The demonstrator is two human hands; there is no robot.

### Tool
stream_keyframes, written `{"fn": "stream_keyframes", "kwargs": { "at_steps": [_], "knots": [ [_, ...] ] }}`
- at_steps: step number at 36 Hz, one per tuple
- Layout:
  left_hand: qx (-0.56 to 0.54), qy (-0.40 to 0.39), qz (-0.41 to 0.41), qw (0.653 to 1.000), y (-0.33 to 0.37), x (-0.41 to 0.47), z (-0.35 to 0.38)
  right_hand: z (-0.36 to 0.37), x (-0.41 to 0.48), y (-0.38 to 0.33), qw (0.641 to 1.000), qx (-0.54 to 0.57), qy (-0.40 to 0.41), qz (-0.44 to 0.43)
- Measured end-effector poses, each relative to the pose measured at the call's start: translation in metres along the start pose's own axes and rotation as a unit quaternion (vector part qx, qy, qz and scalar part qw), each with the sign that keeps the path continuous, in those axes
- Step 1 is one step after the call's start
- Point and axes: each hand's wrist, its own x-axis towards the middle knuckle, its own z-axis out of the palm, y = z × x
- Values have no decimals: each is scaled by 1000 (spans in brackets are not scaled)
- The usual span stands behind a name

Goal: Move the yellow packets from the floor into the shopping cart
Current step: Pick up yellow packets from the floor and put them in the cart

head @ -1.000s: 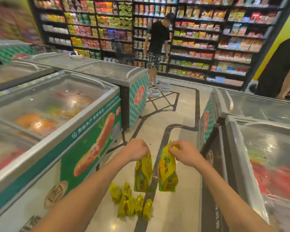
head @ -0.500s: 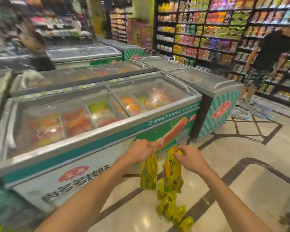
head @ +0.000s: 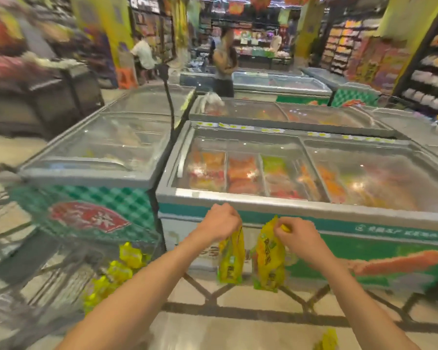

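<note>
Lying in the wire shopping cart [head: 58,276] are several yellow packets [head: 123,270].

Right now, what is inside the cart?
Yellow packets lie in the cart, seen through its wire side. Blur and the left forearm hide how many.

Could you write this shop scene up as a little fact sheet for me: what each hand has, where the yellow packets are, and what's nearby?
place: shop aisle facing a glass-topped freezer
left hand: grips the left packet by its top; it hangs down
right hand: pinches the top of the right packet, also hanging
shopping cart: blurred wire frame, lower left
cart packets: several yellow ones seen through the wires
floor packet: one at the bottom edge
bystander: stands beyond the freezers
</note>
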Motion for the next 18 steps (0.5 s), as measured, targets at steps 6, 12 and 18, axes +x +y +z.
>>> {"fn": "stream_keyframes", "kwargs": {
  "at_steps": [6, 12, 18],
  "knots": [
    [-24, 56, -48, 997, -94, 14, -65, 53, 62, -84, 996, -14, -31, -78],
    [-17, 132, -110, 985, -176, 8, -123, 105, 113, -163, 986, -9, -70, -153],
    [-43, 179, -186, 965, -246, -11, -171, 158, 154, -241, 963, -32, -130, -235]
  ]
}}
